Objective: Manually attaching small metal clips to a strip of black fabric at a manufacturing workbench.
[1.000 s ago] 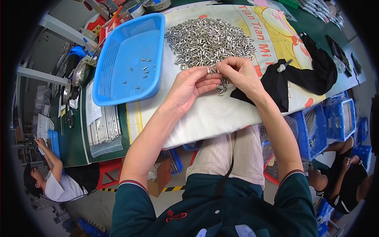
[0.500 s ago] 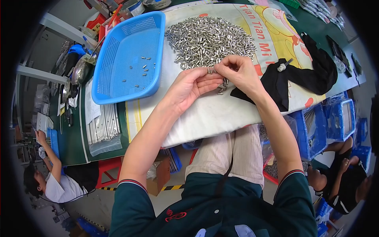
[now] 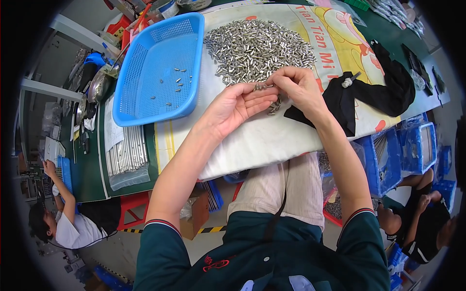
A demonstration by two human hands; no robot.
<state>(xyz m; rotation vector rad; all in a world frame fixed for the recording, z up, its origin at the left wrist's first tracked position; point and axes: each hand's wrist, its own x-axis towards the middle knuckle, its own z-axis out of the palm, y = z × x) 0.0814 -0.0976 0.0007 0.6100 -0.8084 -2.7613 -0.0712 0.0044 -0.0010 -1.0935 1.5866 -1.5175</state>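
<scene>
A large heap of small silvery metal pins (image 3: 257,48) lies on the white printed cloth (image 3: 242,150). At the heap's near edge my left hand (image 3: 238,107) is turned palm up, its fingers bent around several of these pins along the fingertips. My right hand (image 3: 297,87) meets it from the right, thumb and forefinger pinched together at the pins in the left hand; what sits inside that pinch is too small to make out. A few loose pins (image 3: 274,107) lie on the cloth just below the right fingers.
A blue perforated basket (image 3: 145,116) with several pins inside stands left of the heap. Black fabric (image 3: 342,104) lies to the right. Bagged metal rods (image 3: 127,155) rest on the green table at left. Blue crates (image 3: 381,160) stand below right. People sit at both sides.
My right fingers have shifted slightly to the right along the left fingertips, and more of the pins there show. The basket and heap have stayed in place.
</scene>
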